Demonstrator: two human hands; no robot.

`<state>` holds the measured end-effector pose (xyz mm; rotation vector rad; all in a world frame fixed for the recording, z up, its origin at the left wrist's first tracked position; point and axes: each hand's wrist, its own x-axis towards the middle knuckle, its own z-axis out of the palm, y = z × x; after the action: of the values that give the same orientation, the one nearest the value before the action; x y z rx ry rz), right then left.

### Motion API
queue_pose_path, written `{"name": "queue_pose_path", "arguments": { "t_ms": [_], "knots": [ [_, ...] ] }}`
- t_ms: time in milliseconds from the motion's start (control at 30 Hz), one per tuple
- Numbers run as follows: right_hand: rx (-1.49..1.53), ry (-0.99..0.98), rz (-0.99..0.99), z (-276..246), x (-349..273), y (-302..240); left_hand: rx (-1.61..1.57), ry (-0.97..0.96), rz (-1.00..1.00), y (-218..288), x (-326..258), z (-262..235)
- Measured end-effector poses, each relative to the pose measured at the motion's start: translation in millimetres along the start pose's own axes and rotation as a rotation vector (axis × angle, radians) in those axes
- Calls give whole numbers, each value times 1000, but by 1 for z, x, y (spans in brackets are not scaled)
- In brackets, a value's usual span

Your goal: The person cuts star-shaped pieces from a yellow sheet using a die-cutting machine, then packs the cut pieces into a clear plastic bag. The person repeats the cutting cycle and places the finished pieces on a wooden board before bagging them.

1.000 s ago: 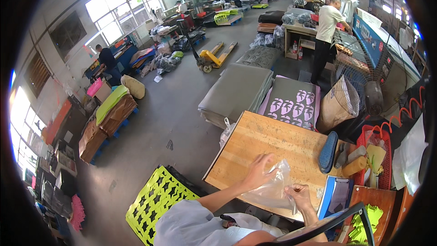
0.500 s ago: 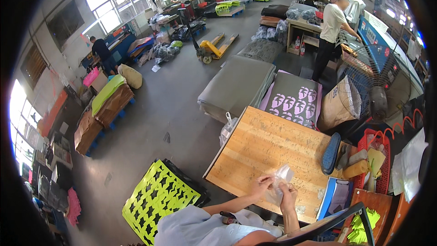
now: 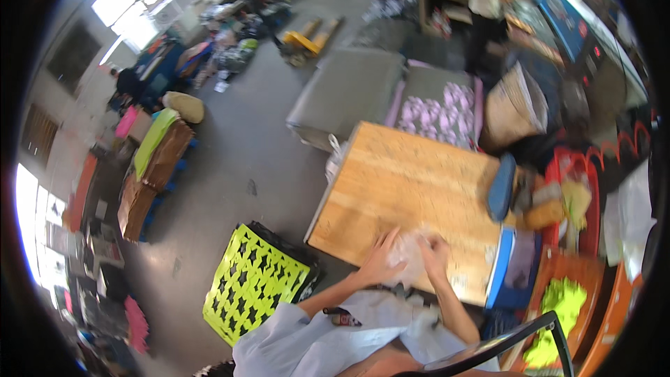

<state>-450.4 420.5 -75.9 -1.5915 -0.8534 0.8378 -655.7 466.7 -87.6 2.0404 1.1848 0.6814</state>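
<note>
From where I stand, the person's two bare hands are over the near edge of a pale, scuffed wooden bench (image 3: 391, 174), with a clear, crinkled, thin plastic bag (image 3: 407, 260) between them. Half a second ago the hands were close together, and the bag was gathered in a small bunch at the fingertips. Now they have drawn apart, and the film shows wider across the gap. For the handling, that means the bag is being spread out rather than bunched, though I cannot tell through the blur whether its mouth has parted.

The left hand (image 3: 380, 260) lies along the bag's left side, fingers stretched forward and thumb held away from them, against the film rather than closed on it. The right hand (image 3: 434, 255) is curled in, its fingertips seemingly pinching the bag's right edge. The bag hangs just above or rests on the near edge; I cannot tell which.

Beyond the right hand, toward the bench's right side, sits a long blue object with a rounded end (image 3: 501, 188), near a red plastic basket (image 3: 592, 227). A blue-edged tray (image 3: 497, 269) stands closer in. Left of the bench, lower down, lies a lime-yellow sheet with star-shaped holes (image 3: 257, 281).
</note>
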Motion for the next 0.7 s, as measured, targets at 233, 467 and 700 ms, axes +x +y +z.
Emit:
{"name": "queue_pose_path", "arguments": {
  "t_ms": [233, 467, 700],
  "knots": [
    [-1258, -58, -237, -57, 38, -70, -667, 84, -744, 4, 92, -21],
    [-513, 596, -786, -138, 38, -188, -692, 693, 176, 96, 133, -109],
    [-687, 263, 1, -100, -29, 18, -299, 183, -86, -5, 52, -2]
  ]
}}
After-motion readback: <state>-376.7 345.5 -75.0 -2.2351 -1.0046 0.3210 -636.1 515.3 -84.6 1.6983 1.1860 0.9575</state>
